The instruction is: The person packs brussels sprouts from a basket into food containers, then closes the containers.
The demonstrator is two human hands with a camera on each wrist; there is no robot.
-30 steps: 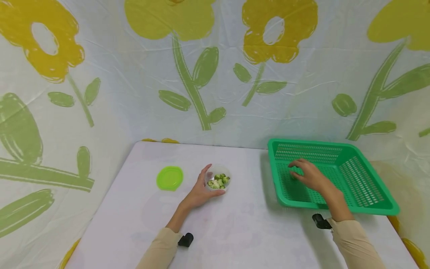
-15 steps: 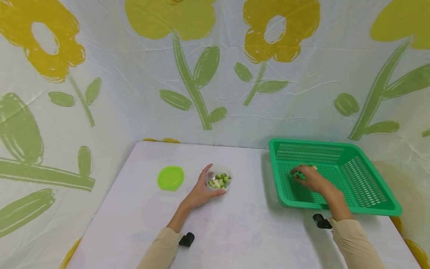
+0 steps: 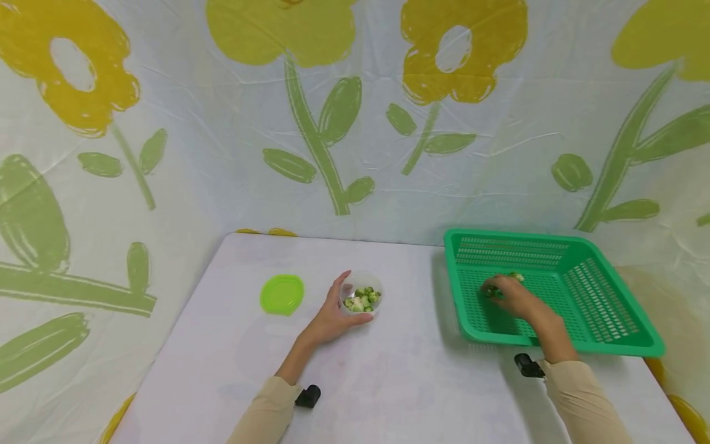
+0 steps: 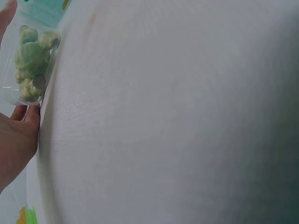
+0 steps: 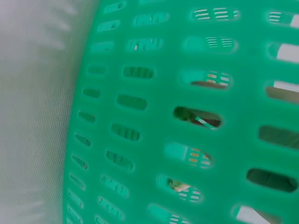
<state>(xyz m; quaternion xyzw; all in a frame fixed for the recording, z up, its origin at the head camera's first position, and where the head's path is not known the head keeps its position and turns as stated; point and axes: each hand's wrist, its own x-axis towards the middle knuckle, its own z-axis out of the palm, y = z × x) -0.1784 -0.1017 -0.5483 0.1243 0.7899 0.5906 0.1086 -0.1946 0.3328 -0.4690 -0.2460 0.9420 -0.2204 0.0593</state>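
Observation:
My left hand (image 3: 331, 316) grips a clear plastic tub (image 3: 360, 277) from its left side, thumb at the near side and fingers at the far side. Brussels sprouts (image 3: 360, 300) lie in the tub, and the left wrist view shows several sprouts (image 4: 32, 60) through its wall. Inside the green basket (image 3: 546, 342) my right hand (image 3: 518, 297) reaches down, fingertips curled round a small green sprout (image 3: 492, 291) near the basket floor. Another pale green sprout (image 3: 517, 277) shows just beyond the knuckles. In the right wrist view the slotted basket wall (image 5: 159, 98) hides most of that hand.
A bright green lid (image 3: 281, 295) lies on the white table (image 3: 399, 382) left of the tub. The basket has raised, slotted walls and stands at the table's right. Flower-printed cloth (image 3: 222, 111) hangs behind and at the sides.
My right hand has lowered slightly in the basket, and its fingers have drawn together round a sprout. The left hand and the tub stay in place.

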